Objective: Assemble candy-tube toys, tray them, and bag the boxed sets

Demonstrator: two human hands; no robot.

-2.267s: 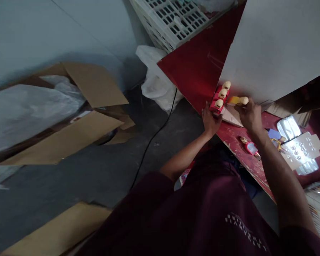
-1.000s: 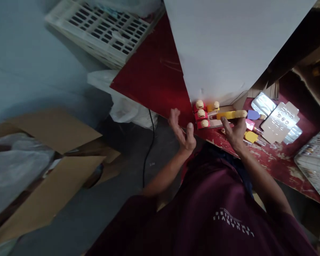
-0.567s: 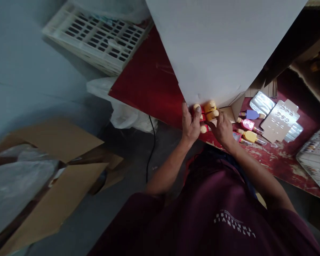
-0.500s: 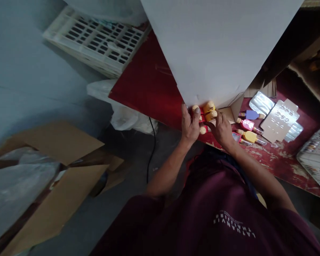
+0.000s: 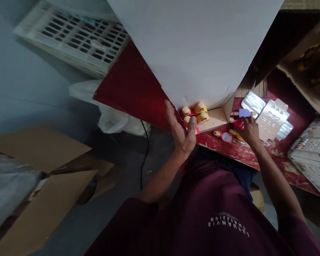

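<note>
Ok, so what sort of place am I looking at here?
Probably a small workshop or packing area: a worn red table bears small bright toy-like pieces, an open cardboard box with clear plastic inside is at the picture's left, and a white slatted crate sits above it.

my right hand (image 5: 250, 132) hides one end of a red toy (image 5: 238, 123); my left hand (image 5: 183, 138) covers most of a red piece (image 5: 197, 131). the white panel (image 5: 197, 46) runs off the top, the open carton (image 5: 48, 206) off the left side. the fine print (image 5: 225, 213) on my shirt (image 5: 216, 186) is unreadable.
</note>
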